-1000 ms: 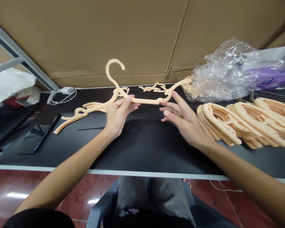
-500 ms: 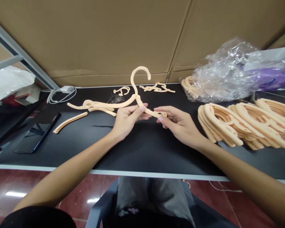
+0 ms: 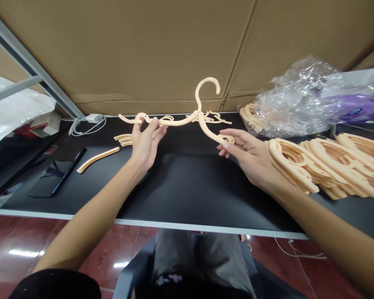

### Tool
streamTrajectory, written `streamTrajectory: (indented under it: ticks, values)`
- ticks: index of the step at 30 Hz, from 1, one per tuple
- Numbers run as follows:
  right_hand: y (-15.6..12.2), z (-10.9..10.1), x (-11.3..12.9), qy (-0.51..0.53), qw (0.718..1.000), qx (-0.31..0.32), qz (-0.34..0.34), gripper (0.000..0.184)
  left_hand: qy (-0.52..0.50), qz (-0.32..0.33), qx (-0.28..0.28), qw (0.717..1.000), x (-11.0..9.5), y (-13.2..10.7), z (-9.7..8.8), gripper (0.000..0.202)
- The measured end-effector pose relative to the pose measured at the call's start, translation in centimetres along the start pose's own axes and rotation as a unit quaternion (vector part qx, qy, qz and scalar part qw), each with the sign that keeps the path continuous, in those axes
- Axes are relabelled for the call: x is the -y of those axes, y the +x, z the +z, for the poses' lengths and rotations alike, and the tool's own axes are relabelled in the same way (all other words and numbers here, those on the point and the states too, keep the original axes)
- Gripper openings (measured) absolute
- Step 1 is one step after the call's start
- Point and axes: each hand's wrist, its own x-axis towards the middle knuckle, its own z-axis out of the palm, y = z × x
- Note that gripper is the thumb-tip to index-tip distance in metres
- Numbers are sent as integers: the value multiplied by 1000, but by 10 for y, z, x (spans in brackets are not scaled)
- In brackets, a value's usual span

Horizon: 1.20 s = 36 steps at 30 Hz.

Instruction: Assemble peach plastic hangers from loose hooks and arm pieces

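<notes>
the left hand (image 3: pixel 146 143) pinches one arm of a peach plastic clothes hanger (image 3: pixel 197 116), and the right hand (image 3: pixel 246 151) pinches the other arm's tip, holding it between them above the desk (image 3: pixel 180 191), hook up. a stack of hangers (image 3: pixel 324 166) lies right of the right hand, a loose curved strip (image 3: pixel 98 160) left of the left.

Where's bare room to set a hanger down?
Widest bare stretch: the black tabletop, between its front edge and the left hand and right hand. Smaller patch: between the curved peach plastic strip and left hand. Crowded: far right, stacked peach plastic hanger pieces against a crinkled clear plastic bag.
</notes>
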Motion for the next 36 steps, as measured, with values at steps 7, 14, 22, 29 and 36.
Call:
streamTrajectory:
  ticks: [7, 14, 22, 29, 36]
  values:
    - [-1, 2, 2, -1, 1000, 5, 15, 29, 67, 57, -42, 995, -12, 8, -4, 65]
    - [1, -1, 1, 1, 1000, -9, 9, 29, 136, 32, 99, 985, -5, -3, 2, 26]
    - [2, 2, 2, 6, 1000, -3, 20, 30, 93, -15, 42, 995, -5, 1, 0, 5]
    - [2, 2, 1, 8, 1000, -8, 22, 31, 120, -45, 12, 992, -3, 3, -3, 15]
    - [2, 1, 5, -4, 1000, -3, 20, 29, 181, 44, 55, 981, -6, 2, -4, 28]
